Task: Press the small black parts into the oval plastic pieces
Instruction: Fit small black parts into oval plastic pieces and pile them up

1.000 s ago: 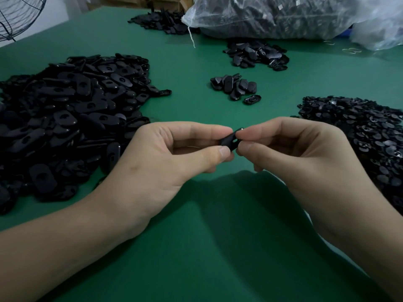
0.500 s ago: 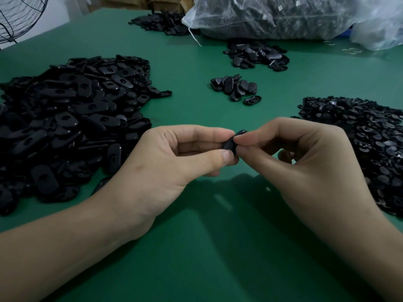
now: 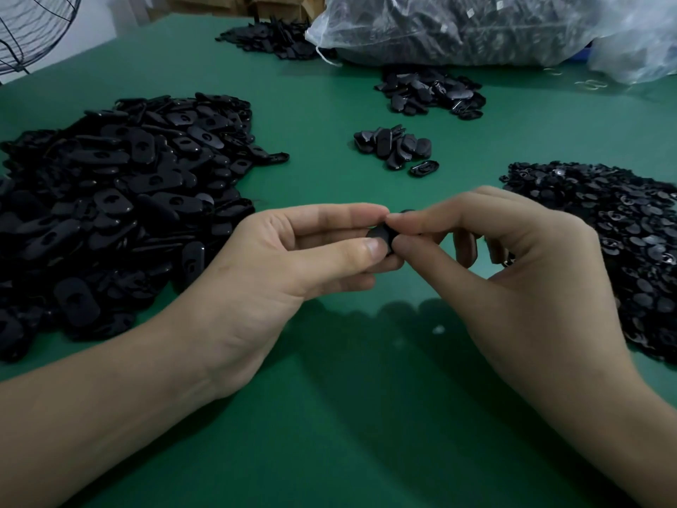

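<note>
A black oval plastic piece (image 3: 381, 234) is pinched between the thumb and fingers of my left hand (image 3: 293, 265) above the green table (image 3: 348, 416). My right hand (image 3: 513, 273) meets it from the right, thumb and forefinger closed on the piece's right end, where a small black part is mostly hidden by the fingertips. To the left lies a big heap of oval pieces (image 3: 110, 199). On the right spreads a heap of small black parts (image 3: 615, 243).
A small cluster of pieces (image 3: 395, 146) lies beyond my hands, another pile (image 3: 428, 91) behind it and a third (image 3: 271, 38) at the far edge. A clear plastic bag of parts (image 3: 476, 27) sits at the back right. A wire fan guard (image 3: 33, 27) stands far left.
My right hand's fingertips have shifted slightly left over the oval piece, and its lower fingers have uncurled a little. My left hand holds nearly still.
</note>
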